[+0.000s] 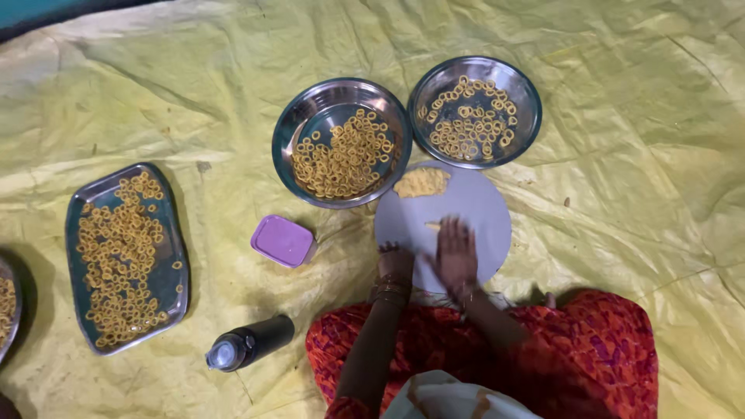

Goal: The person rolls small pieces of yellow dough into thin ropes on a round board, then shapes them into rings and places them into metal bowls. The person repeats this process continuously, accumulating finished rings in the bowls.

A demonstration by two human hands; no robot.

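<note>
Steel bowls: two round ones, left bowl (341,142) and right bowl (475,111), both holding small dough rings, just beyond the board
Board: grey round board (481,213) on the yellow sheet (636,194)
Dough: yellow lump (421,182) at the board's far edge
Right hand (455,252): fingers spread flat, pressing on the board beside a small dough piece (432,226)
Left hand (394,264): at the board's near-left rim; grip cannot be told
Tray: rectangular tray (124,256) of rings, well left
Nearby: purple box (283,240), dark bottle (250,342)
</note>
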